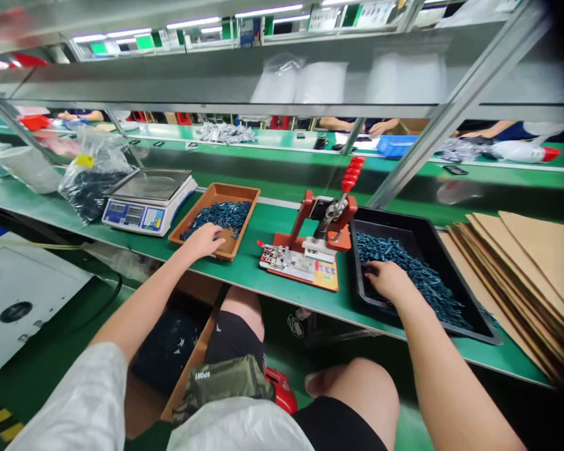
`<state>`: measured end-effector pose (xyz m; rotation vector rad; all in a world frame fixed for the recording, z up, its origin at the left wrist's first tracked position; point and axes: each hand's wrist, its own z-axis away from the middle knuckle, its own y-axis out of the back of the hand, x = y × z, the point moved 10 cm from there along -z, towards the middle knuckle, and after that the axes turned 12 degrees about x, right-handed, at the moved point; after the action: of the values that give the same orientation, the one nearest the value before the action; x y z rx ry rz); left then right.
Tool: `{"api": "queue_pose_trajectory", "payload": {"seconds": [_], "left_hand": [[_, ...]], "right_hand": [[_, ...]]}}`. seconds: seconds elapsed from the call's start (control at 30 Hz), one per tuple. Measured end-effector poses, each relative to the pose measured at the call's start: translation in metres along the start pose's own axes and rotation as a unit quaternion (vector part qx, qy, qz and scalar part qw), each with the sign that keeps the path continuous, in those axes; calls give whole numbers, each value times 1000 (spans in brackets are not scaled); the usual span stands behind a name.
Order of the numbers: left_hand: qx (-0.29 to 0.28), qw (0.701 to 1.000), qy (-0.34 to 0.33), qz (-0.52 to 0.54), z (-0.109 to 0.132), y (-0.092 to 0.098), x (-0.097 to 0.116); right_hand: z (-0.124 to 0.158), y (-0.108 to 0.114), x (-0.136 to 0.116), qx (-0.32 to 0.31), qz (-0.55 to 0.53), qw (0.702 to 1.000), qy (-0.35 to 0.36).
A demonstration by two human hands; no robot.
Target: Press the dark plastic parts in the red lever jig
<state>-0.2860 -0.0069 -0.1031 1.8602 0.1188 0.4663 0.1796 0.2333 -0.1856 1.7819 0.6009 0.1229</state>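
Observation:
My left hand (pixel 205 240) reaches into the brown tray (pixel 249 202), fingers curled down over the small dark blue parts (pixel 223 216) near its front edge. My right hand (pixel 386 279) rests inside the black tray (pixel 470 307), fingers bent onto its pile of dark blue parts (pixel 418 275). What either hand holds is hidden. Between the two trays stands a red hand press (pixel 317 241) with a red lever handle (pixel 352 174) pointing up.
A digital scale (pixel 145 200) and a clear bag of dark parts (pixel 91 178) sit at the left. Stacked cardboard sheets (pixel 521 263) lie at the right. A metal shelf frame post (pixel 451 116) slants overhead. Other people's hands (pixel 380 127) work across the bench. A cardboard box (pixel 178 351) sits under the bench.

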Motion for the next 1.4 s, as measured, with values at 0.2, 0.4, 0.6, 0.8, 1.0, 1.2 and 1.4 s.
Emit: {"api": "queue_pose_trajectory", "payload": {"seconds": [0.2,0.4,0.6,0.8,1.0,1.2,1.4], "left_hand": [[-110,992,11,-54,-28,-45,3],[-105,992,13,-65,-40,-59,-12],[-110,989,44,-91,-38,-58,-23],[-77,987,71,-122,-31,-40,-27],[161,985,36,-49,-24,24,4],[179,965,-39,187,-8,34,85],[11,943,22,331,-2,-35,154]], "right_hand": [[9,36,-20,-10,-132,988,-80],[16,69,-24,75,-300,943,-122],[39,94,-59,123,-544,822,-115],[66,84,-111,132,-583,797,-85],[82,47,-134,172,-471,864,-46],[84,18,-126,197,-462,864,-46],[84,9,-123,167,-488,853,-86]]}}
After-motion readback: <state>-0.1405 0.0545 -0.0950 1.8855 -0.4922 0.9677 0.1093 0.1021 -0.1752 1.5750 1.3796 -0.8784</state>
